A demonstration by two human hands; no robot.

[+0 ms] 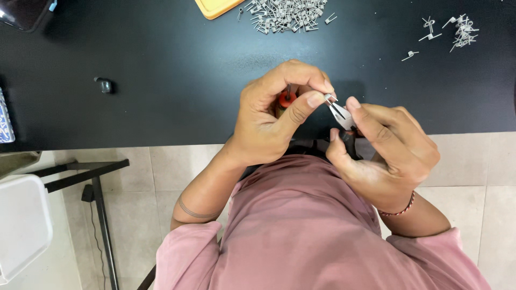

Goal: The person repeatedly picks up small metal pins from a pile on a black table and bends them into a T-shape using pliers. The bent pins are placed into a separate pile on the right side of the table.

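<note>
At the near edge of the black table [161, 80], I see both hands working close together above the pink shirt [301, 225]. For packaging and labels there is little: a yellow tray corner [216, 6] juts in at the top edge, a blue-and-white patterned item [5, 121] sits at the far left edge, and a white bin [21, 225] stands lower left on the tiled floor; I can't make out what any of them carries. My left hand [271, 121] is curled shut around a red-handled tool [286, 99], thumb and forefinger pinched at its tip. My right hand [384, 156] is closed on small pliers [339, 114], whose narrow nose is nipped on a tiny wire coil [327, 97], right beside the left thumb tip. A large heap of wire springs [287, 13] lies at the top centre just beside the tray, a smaller cluster of springs [462, 29] sits top right, and a small dark knob [105, 84] rests alone on the table to the left.
</note>
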